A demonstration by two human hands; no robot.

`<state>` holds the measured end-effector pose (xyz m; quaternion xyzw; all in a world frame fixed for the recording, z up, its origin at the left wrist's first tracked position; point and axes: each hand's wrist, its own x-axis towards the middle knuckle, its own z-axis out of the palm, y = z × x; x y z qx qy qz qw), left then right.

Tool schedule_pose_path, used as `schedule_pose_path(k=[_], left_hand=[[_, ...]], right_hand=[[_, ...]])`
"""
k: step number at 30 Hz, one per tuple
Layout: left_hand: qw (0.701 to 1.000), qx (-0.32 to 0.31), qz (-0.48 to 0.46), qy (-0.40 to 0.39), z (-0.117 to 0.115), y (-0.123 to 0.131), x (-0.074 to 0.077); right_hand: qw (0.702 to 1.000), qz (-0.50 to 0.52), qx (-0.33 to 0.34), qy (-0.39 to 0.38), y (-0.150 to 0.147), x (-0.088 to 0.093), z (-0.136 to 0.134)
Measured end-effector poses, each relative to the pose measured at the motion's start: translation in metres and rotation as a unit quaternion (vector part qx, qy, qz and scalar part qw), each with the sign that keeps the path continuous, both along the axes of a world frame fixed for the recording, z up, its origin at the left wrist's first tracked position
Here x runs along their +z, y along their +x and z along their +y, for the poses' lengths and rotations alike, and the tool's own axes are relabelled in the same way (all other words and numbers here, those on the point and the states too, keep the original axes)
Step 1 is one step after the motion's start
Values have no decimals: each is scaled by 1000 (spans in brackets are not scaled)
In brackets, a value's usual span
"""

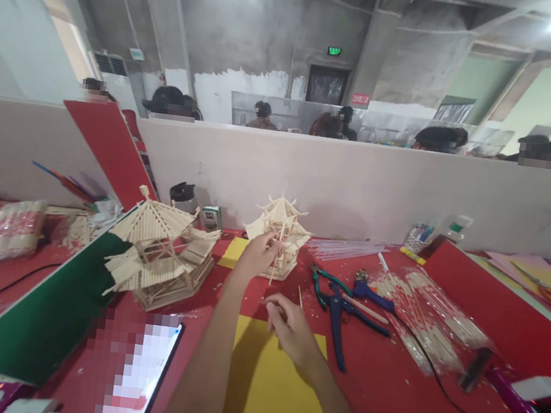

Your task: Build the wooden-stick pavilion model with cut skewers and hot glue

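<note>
My left hand (264,253) is closed with its fingertips pinched on a thin wooden stick (272,274), which stands almost upright before a small pavilion model (283,207) of pale sticks. Part of the model is hidden behind that hand. Nearer to me, my right hand (290,329) hovers above the yellow sheet (272,394) with its fingers curled in and thumb against them. What lies between them is too small to make out. Another thin stick (300,295) shows just beyond its knuckles. To the left stands a larger two-tiered pavilion model (162,253).
Pliers and cutters (336,321) lie right of my hands, beside a glue gun (370,292) with a trailing cable and bagged sticks (422,318). A phone or tablet (154,379) rests at front left. A green board (41,318) and a white partition (358,190) border the table.
</note>
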<state>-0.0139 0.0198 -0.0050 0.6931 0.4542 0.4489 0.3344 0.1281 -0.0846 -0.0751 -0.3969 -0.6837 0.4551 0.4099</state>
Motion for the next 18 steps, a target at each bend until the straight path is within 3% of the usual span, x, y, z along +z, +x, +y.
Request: schedule_pose_path(k=[18], left_hand=[[1000,-7,-3,2,4,0,0]], right_hand=[[999,-37,15,4,0,2,-1]])
